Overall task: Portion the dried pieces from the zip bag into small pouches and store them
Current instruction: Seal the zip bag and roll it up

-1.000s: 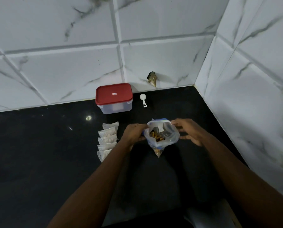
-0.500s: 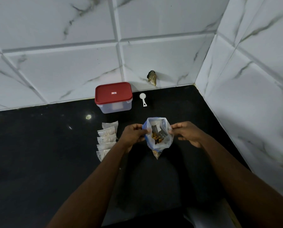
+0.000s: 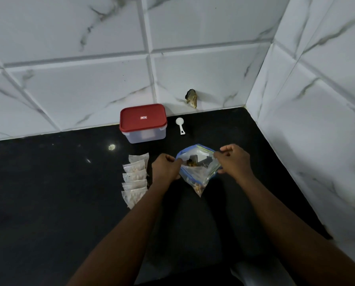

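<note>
A clear zip bag [image 3: 196, 176] with a blue zip strip hangs above the black counter [image 3: 48, 193], its mouth pulled wide. Brown dried pieces show inside and down in its pointed bottom corner. My left hand [image 3: 166, 169] pinches the left side of the mouth, my right hand [image 3: 234, 161] the right side. Several small clear pouches [image 3: 135, 179], filled with pale pieces, lie overlapping in a column just left of my left hand. A clear container with a red lid [image 3: 143, 122] stands shut by the wall. A white scoop [image 3: 180, 125] lies to its right.
White marble-patterned tiled walls close the counter at the back and on the right, forming a corner. A dark hole [image 3: 191, 98] breaks the back wall just above the counter. A pale rounded object [image 3: 261, 273] shows at the bottom edge.
My hands have pulled the bag's mouth further apart and tilted it, so the opening is wider. My right hand has lifted slightly.
</note>
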Demonstrator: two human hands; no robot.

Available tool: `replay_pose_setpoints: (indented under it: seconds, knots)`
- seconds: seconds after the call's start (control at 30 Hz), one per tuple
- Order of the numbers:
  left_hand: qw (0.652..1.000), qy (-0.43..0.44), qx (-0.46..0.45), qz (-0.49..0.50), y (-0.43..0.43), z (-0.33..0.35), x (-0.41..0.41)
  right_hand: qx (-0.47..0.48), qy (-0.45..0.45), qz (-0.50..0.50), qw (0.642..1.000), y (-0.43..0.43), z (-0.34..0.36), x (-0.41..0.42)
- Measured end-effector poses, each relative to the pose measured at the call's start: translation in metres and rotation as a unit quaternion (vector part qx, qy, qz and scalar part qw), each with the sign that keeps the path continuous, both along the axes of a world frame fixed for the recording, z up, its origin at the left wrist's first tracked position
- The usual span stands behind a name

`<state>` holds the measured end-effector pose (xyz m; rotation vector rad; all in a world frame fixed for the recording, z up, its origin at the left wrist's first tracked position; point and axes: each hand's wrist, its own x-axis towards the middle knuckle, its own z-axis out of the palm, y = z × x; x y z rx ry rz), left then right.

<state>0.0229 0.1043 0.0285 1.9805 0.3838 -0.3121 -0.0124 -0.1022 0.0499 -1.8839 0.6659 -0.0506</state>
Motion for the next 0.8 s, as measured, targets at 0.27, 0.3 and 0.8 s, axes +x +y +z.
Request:
replay_pose_setpoints:
  seconds: [0.27, 0.3, 0.8]
  knots:
    - [0.976, 0.165, -0.14, 0.005, -0.004, -0.007, -0.02, 0.205, 0.073, -0.002, 0.976, 0.006, 0.006, -0.013]
    - [0.971, 0.177, -0.159, -0.008, -0.007, -0.006, -0.023, 0.212, 0.067, -0.004, 0.975, 0.008, 0.005, -0.014]
    - [0.989, -0.047, 0.049, -0.128, 0.004, 0.037, 0.011, -0.218, 0.146, 0.06, 0.963, 0.001, 0.018, 0.0]
